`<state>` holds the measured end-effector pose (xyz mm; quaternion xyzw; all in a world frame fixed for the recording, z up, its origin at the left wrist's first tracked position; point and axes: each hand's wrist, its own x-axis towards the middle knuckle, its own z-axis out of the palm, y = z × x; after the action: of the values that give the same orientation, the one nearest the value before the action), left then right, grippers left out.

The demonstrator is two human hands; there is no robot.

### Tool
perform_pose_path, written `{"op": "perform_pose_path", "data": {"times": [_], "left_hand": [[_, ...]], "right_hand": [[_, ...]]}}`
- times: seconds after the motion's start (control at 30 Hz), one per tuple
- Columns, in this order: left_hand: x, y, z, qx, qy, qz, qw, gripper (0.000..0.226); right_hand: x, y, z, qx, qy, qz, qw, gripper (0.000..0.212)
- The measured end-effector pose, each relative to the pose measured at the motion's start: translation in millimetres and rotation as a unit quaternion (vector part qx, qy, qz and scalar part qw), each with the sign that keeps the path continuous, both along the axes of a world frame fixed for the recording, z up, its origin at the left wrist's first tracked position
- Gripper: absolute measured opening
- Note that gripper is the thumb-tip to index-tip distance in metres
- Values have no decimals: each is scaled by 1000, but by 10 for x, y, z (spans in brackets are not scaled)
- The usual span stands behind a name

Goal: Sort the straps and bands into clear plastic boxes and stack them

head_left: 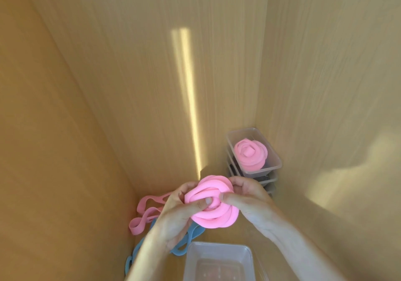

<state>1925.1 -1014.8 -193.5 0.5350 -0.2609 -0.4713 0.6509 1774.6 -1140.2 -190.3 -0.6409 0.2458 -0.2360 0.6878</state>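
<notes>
**Both hands grip a coiled pink band above an open box**

Low in the centre of the frame, the left hand (178, 213) and the right hand (247, 196) hold a pink band (213, 207) wound into a loose coil; both hands are grasping it, the left thumb pressed into the middle of the coil and the right thumb pinching its upper right edge, with the other fingers curled behind the roll; the coil is held in the air, clear of the surface below.

Directly beneath it, at the bottom centre, stands a clear box (219, 261) with its top open; nothing plainly shows inside it, though its floor is blurred.

To the right of centre, in the corner where two pale wooden walls (134, 67) meet, stands a stack of boxes (260, 176); the top box (253, 133) is open and holds a second coil (250, 154), pink, resting against its near wall; the lower boxes show dark contents that cannot be made out.

At the lower left, partly behind the left wrist, loose pink straps (143, 213) lie in loops on the surface, touching the left wall; just below them, blue straps (138, 248) trail toward the bottom edge, one loop passing beside the near box; a bright strip of light (186, 98) runs down the back wall.
</notes>
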Motion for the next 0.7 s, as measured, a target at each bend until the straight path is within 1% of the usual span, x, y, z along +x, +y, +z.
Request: {"op": "perform_pose_path", "data": {"times": [0.1, 0.23, 0.27, 0.33, 0.4, 0.53, 0.6, 0.63, 0.7], "left_hand": [[6, 9, -20, -9, 17, 0, 1000, 65], [0, 29, 12, -33, 42, -34, 998, 91], [-9, 32, 27, -39, 40, -45, 997, 94], [-28, 37, 31, -46, 29, -58, 997, 94], [-55, 41, 6, -54, 21, -65, 996, 88], [-90, 53, -52, -52, 30, -56, 997, 84], [-99, 51, -70, -53, 13, -55, 997, 80], [-101, 53, -75, -49, 4, -53, 997, 78], [-113, 56, -112, -36, 0, -41, 999, 77]], "right_hand": [[-11, 35, -7, 54, -15, 8, 998, 40], [-43, 48, -18, 132, -45, 54, 989, 45], [-49, 50, -18, 145, -52, 64, 986, 48], [-58, 58, -13, 164, -67, 76, 981, 50], [-66, 64, -9, 174, -77, 82, 978, 50], [-64, 95, -35, 189, -81, 83, 975, 53], [-62, 100, -47, 182, -84, 67, 978, 53], [-60, 100, -48, 159, -79, 51, 983, 50], [-60, 104, -32, 75, -51, 18, 996, 41]]}}
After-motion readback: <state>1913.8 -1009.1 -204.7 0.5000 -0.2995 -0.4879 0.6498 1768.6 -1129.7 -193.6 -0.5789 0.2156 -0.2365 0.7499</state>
